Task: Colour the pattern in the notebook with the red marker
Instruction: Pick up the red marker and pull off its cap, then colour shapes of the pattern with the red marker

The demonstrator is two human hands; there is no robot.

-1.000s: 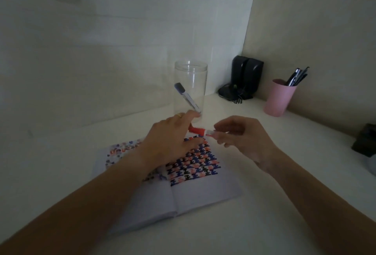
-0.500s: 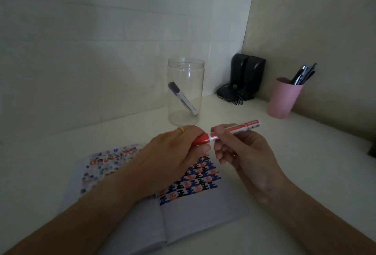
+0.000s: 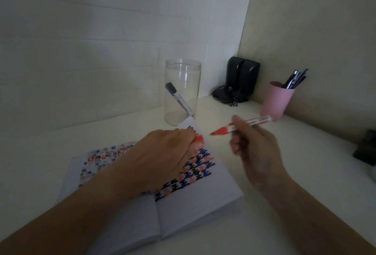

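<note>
An open notebook [image 3: 195,204] lies on the white desk, its pages carrying a pattern [image 3: 195,171] in blue, red and black. My left hand [image 3: 160,157] rests on the pages and holds the marker's red cap [image 3: 199,139] in its fingertips. My right hand [image 3: 254,144] hovers to the right of the notebook's top corner, shut on the uncapped red marker [image 3: 242,125]. The marker's tip points left toward the page and sits a little apart from it.
Behind the notebook stands a clear jar [image 3: 182,92] with a blue-capped marker [image 3: 179,100] leaning inside. Black speakers [image 3: 240,79] occupy the corner. A pink cup [image 3: 276,100] with pens stands at the right wall, and a dark object [image 3: 366,149] sits at the far right.
My hands have pulled apart: the cap came off the red marker and stays in my left hand. My right hand has moved right with the bare-tipped marker.
</note>
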